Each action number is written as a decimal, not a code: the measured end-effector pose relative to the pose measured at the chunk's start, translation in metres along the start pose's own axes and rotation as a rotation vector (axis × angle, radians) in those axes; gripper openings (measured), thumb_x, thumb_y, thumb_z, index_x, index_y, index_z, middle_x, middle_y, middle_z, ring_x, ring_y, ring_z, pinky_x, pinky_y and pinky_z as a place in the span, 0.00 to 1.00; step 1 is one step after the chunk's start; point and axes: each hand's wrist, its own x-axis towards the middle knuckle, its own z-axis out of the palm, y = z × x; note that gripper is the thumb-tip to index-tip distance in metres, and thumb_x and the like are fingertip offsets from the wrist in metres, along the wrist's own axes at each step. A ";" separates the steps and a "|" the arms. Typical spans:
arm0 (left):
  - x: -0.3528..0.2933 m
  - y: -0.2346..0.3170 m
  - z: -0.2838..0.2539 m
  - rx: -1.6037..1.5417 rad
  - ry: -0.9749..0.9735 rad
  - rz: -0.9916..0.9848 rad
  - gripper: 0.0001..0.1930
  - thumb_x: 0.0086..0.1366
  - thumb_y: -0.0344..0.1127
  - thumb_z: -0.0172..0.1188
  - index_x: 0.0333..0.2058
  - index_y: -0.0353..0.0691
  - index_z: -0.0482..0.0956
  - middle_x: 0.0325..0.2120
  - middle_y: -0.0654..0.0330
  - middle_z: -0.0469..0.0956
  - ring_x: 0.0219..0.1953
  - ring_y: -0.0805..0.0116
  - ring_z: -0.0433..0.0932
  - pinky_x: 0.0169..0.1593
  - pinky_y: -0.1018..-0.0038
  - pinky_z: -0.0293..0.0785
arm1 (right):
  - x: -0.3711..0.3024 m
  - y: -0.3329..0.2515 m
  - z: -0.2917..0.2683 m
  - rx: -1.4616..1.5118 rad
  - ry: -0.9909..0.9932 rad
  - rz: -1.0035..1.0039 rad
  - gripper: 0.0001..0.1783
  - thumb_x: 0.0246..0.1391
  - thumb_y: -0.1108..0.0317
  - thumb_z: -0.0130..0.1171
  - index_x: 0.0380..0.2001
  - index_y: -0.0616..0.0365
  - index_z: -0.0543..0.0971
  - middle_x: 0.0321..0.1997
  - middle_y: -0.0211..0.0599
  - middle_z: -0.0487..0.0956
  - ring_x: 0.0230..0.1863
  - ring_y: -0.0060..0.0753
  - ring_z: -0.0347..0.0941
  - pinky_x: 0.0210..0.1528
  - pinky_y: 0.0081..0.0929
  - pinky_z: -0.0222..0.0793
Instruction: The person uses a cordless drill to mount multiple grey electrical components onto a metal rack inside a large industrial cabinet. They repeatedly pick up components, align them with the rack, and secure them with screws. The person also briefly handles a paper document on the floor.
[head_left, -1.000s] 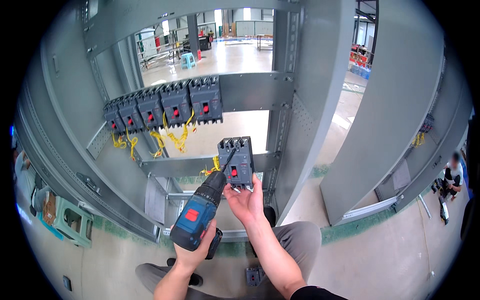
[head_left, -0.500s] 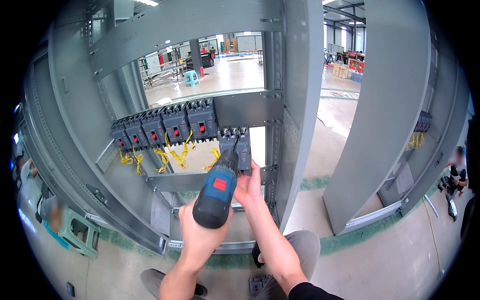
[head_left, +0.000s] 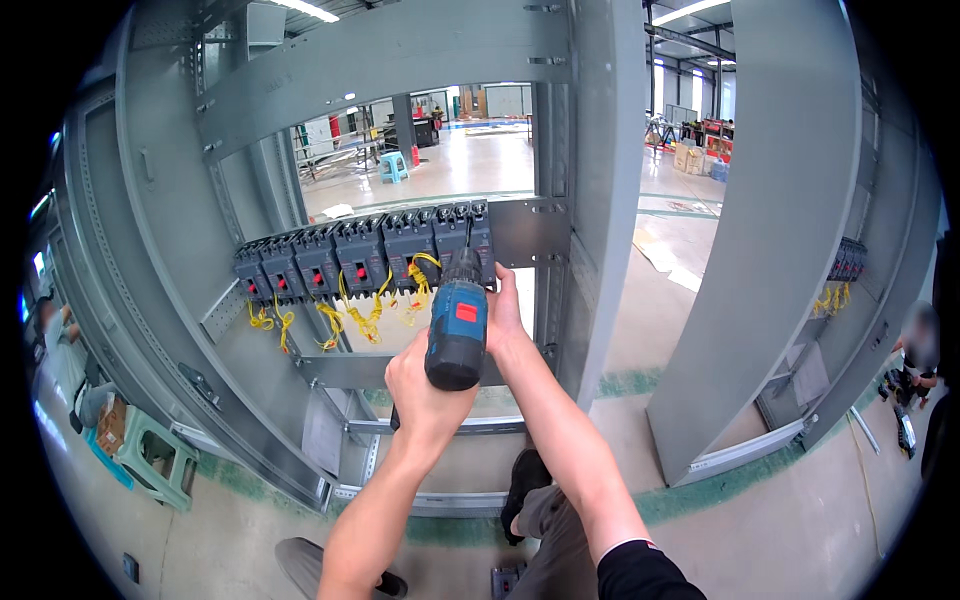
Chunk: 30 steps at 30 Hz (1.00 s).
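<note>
In my left hand [head_left: 425, 390] is a blue and black cordless drill [head_left: 460, 325], its body pointing up and away. The thin bit reaches the upper part of a dark grey circuit breaker [head_left: 482, 240], near its top terminals; the exact contact point is too small to tell. From below and the right, my right hand [head_left: 507, 320] holds this breaker against the metal crossbar [head_left: 532, 230]. It stands at the right end of a row of similar breakers [head_left: 360, 262] with red switches. Yellow wires [head_left: 365, 322] dangle under the row. The drill partly hides the breaker's front.
The grey cabinet frame surrounds the work, with a lower crossbar [head_left: 370, 368] and a tall side panel [head_left: 610, 200]. Another breaker [head_left: 507, 580] lies on the floor by my legs. A green stool [head_left: 160, 460] stands at left; a person [head_left: 915, 350] is at far right.
My hands have raised the breaker and drill. The breaker, lower than the row before, now lines up with it against the crossbar. My view has tilted slightly up.
</note>
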 end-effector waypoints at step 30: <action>0.007 -0.021 -0.001 0.044 0.010 0.095 0.07 0.50 0.26 0.67 0.25 0.32 0.78 0.18 0.50 0.77 0.21 0.55 0.80 0.28 0.69 0.73 | 0.024 -0.004 -0.013 0.016 0.114 -0.104 0.25 0.65 0.50 0.43 0.52 0.61 0.72 0.55 0.44 0.71 0.56 0.41 0.66 0.64 0.41 0.60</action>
